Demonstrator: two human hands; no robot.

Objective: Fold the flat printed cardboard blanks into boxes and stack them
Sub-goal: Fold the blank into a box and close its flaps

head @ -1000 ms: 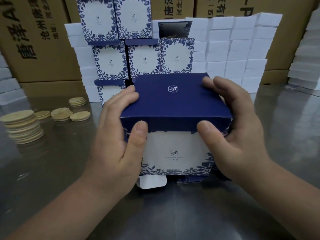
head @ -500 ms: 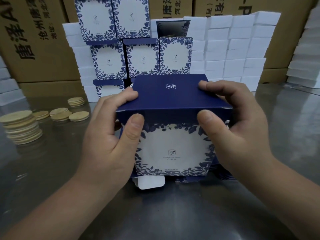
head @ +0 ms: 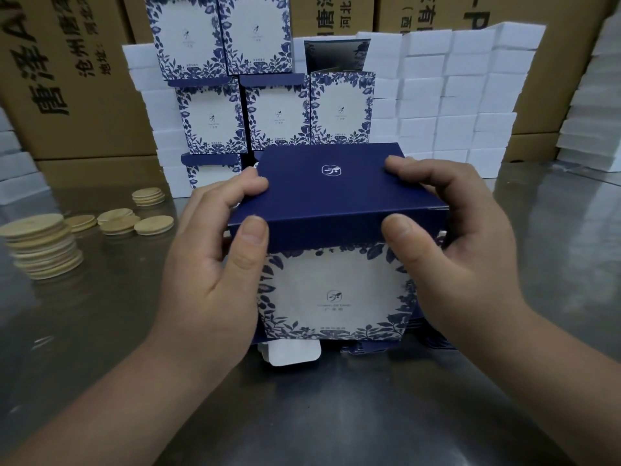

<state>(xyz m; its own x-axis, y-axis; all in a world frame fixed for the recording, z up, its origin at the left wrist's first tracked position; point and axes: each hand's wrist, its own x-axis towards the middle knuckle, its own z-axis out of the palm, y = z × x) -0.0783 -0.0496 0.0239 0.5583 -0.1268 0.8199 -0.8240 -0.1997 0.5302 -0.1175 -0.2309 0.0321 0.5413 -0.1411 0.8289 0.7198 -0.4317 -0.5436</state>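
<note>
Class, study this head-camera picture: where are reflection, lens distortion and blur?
Head view: the steel table mirrors the wooden discs dully; wide-angle bending tilts the brown cartons at the edges; the discs at far left are smeared, while the box gripped by left hand and right hand looks sharp.

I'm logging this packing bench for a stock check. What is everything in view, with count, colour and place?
held box: one, navy lid, white front with blue leaves, centre
flat blanks: small pile, count unclear, white and navy, on the table under the held box
finished boxes: at least six, white and blue, stacked behind the held box
white blocks: many, white, stacked along the back
wooden discs: one tall stack plus loose ones, pale tan, table left
cartons: several, brown with black print, at the very back
table: one, grey metal, foreground
left hand: one, grips the held box's left side
right hand: one, grips its right side
</note>
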